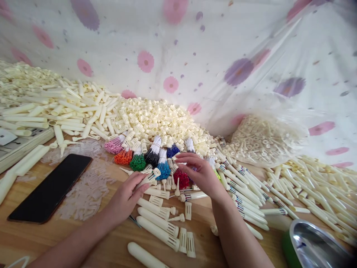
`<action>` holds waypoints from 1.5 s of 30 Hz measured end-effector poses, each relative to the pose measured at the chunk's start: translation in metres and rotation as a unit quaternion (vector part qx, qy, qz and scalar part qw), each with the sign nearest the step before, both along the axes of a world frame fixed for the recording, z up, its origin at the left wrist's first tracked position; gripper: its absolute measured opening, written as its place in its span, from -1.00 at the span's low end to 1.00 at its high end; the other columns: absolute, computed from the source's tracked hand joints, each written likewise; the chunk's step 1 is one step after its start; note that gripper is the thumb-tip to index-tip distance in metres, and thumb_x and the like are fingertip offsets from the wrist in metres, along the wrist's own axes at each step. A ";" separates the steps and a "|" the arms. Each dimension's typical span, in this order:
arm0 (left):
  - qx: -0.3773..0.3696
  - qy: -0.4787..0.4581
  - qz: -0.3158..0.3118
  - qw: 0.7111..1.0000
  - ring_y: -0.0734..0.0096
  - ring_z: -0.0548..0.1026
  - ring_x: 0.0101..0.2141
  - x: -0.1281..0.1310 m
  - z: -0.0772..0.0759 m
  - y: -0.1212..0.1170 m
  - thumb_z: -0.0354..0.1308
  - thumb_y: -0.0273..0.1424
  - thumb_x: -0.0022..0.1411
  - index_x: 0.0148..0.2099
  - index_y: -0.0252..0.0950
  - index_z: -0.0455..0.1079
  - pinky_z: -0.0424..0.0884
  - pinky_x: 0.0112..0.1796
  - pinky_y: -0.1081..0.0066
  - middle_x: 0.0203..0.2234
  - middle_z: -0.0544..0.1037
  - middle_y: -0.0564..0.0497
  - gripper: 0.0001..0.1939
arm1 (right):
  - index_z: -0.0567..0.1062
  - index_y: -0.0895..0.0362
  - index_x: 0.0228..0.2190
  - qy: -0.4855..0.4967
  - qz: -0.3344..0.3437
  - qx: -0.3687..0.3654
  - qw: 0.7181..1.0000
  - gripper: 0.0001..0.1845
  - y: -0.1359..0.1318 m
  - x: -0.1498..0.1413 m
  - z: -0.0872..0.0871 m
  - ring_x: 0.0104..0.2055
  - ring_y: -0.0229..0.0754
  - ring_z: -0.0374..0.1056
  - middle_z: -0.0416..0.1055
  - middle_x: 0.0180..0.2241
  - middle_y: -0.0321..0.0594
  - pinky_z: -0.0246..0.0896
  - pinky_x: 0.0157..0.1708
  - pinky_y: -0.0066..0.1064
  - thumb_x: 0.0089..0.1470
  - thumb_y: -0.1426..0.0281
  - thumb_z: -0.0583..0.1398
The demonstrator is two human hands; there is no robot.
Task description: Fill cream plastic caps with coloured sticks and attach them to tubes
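Observation:
My left hand (131, 190) is closed around a cream plastic pen barrel (150, 178), its slotted end pointing up and right. My right hand (196, 172) reaches over a red-tipped bundle of pen refills (181, 179), fingers stretched to the left and slightly apart; its thumb is mostly hidden. Behind the hands stand more refill bundles: pink (114, 146), orange (123, 156), green (137, 160), black (153, 156), light blue (164, 169) and dark blue (173, 150). Below the hands lie several cream barrels (157, 221), slotted sleeves (190, 243) and small plugs (178, 217).
Slotted sleeves (156, 117) and barrels (67, 106) are heaped behind. Pens with coloured refills (247, 190) lie right. A clear bag of small parts (267, 143), a phone (51, 190), clear plastic pieces (86, 191) and a green-sided metal box (290, 242) sit around.

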State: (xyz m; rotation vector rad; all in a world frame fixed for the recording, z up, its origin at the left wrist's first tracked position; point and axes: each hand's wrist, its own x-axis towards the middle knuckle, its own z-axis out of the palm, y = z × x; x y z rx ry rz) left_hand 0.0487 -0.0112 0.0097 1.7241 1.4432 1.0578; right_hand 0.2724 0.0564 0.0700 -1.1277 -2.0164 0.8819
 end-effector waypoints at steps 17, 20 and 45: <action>-0.102 -0.100 -0.003 0.990 0.35 0.38 -0.50 0.008 0.004 0.000 -0.15 -0.12 0.26 -0.35 -0.23 0.26 0.34 -0.38 0.39 -0.59 0.37 0.09 -0.67 | 0.50 0.14 -0.20 -0.366 0.033 0.240 0.898 -0.76 0.061 0.001 -0.023 -0.18 -0.10 0.38 0.51 -0.23 -0.12 0.24 -0.17 -0.32 0.14 0.54 0.10; -0.101 -0.099 -0.007 0.990 0.35 0.38 -0.50 0.008 0.002 0.000 -0.14 -0.12 0.26 -0.34 -0.23 0.27 0.33 -0.38 0.40 -0.58 0.37 0.10 -0.67 | 0.50 0.16 -0.20 -0.403 0.098 0.260 0.872 -0.75 0.078 -0.010 -0.027 -0.18 -0.12 0.37 0.51 -0.24 -0.12 0.19 -0.17 -0.34 0.13 0.59 0.09; -0.109 -0.124 -0.026 0.986 0.38 0.33 -0.51 0.008 -0.004 0.000 -0.14 -0.15 0.30 -0.31 -0.24 0.28 0.31 -0.40 0.39 -0.56 0.34 0.11 -0.68 | 0.45 0.17 -0.33 -0.264 0.292 0.385 0.834 -0.75 0.069 -0.008 -0.042 -0.23 -0.17 0.40 0.48 -0.33 -0.08 0.30 -0.12 -0.24 0.24 0.49 -0.01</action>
